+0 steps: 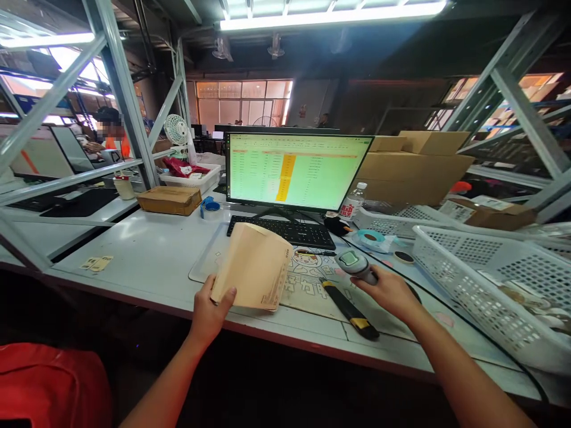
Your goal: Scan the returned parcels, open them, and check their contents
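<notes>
Steel shelving (120,89), strip light (330,15), far windows (243,98).

I have a single view, from the camera on the head, looking forward and down across the tabletop (147,249). It sits close: both forearms enter from the bottom edge, and the monitor (297,172) faces me just beyond them. The wide lens bends the shelf posts (118,89) at both sides and takes in the ceiling lights (330,15) too.

Around the monitor (298,172): one keyboard (285,230), one bottle (354,202), two tape rolls (210,208), two white baskets (486,279).
</notes>
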Tool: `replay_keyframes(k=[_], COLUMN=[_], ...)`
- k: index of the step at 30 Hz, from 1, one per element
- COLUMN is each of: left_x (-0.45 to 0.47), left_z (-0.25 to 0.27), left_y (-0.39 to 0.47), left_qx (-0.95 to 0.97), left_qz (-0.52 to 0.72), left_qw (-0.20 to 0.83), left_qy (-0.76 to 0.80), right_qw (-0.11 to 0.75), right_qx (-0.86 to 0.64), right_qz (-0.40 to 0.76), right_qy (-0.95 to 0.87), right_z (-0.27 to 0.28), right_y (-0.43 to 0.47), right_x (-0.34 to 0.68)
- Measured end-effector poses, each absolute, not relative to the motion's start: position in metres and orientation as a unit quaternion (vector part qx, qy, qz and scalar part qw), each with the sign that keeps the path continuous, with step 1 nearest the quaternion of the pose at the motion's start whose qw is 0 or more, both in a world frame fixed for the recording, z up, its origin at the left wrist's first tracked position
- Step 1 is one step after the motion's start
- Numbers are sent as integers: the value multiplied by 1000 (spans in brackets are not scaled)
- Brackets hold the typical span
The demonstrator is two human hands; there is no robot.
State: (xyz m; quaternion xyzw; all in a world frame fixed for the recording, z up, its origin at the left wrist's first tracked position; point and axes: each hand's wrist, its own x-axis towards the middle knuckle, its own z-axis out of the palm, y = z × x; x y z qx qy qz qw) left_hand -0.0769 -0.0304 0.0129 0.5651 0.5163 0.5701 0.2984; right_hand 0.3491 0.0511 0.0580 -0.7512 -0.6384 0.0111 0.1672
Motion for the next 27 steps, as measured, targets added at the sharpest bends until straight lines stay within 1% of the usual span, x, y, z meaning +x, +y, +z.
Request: replay_keyframes(k=[2,4,6,7,9,11,12,15,19,24,27], left_x=[-89,-101,-109,-111,-113,-113,-112,-112,-116,-115,-114], left_z=[5,-6,-17,-23,-32,-38,-40,-43,-45,-42,-44], left_y=[-22,-14,-6,-3,2,5,5,5,5,4,1], left_qx=[568,578,588,590,587,582,581,590,597,594,576], left_qz=[567,547,525,516,505,495,490,475,464,473,512], left_qw=[264,217,177,164,145,121,106,81,89,97,94], left_qy=[536,565,590,599,616,634,641,647,649,644,630], right_qw=[97,44,10,9,49,103,106,77,90,126,160], right_qx=[-793,-816,-826,-827,-807,-768,-750,-718,-722,-712,-654], right_qz=[-4,-3,-27,-50,-85,-67,-37,45,80,157,248], right_qy=[-602,-576,-562,-560,-582,-629,-652,-690,-681,-672,-696], right_z=[39,28,29,32,43,53,56,53,44,57,65], right_y=[65,68,65,63,68,85,99,147,189,196,183], right_x=[360,364,358,352,333,310,298,267,241,233,222])
